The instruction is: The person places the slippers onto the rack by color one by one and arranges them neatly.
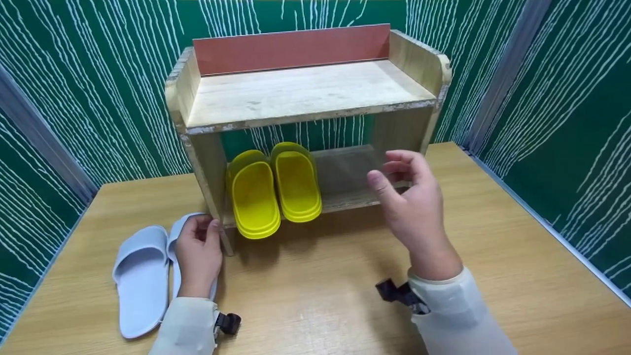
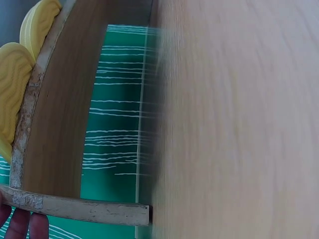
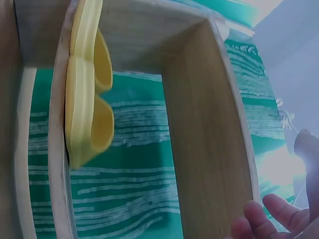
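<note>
A wooden shoe rack with two shelves stands on the table. Side by side on its lower shelf, toward the left, sit two yellow slippers, their ends overhanging the front edge. My left hand is at the rack's left side panel, fingers bent, fingertips right at its outer face. Beneath that hand lies one pale blue slipper, partly hidden; its mate lies beside it. My right hand is raised before the rack's right end, thumb and fingers spread apart, holding nothing.
The tabletop extends in front of the rack and to its right. Green walls with white streaks enclose the table behind and on both sides. A reddish back strip runs along the upper shelf. Black wrist mounts sit on both sleeves.
</note>
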Available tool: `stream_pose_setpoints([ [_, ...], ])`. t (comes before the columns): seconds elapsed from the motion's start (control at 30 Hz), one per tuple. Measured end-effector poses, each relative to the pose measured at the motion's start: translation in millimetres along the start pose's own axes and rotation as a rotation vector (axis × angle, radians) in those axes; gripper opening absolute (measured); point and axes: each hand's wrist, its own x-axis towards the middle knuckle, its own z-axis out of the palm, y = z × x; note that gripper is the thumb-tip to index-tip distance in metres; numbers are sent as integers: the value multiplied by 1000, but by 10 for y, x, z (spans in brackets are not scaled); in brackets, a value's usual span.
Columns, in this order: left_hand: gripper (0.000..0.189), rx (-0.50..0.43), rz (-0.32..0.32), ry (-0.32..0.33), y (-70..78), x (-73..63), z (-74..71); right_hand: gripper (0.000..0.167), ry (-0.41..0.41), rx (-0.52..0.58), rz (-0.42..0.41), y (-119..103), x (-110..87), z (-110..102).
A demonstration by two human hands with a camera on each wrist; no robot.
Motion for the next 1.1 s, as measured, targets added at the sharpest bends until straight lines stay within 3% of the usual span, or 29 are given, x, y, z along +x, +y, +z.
stream_pose_setpoints([
  [0.37,16,-10,-7,-7,15,-6,4,45,171,-34,110,328,308,-397],
  [0.57,14,5,23,9,-1,-2,5,43,208,-33,160,559,418,-495],
  [0.67,13,3,33,18,-6,-3,2,42,168,-59,218,688,467,-566],
  [0.83,14,0,29,14,-2,-6,-2,47,13,-96,328,880,522,-734],
  [1.1,15,-2,17,8,8,-10,2,51,-178,-144,403,1139,575,-846],
])
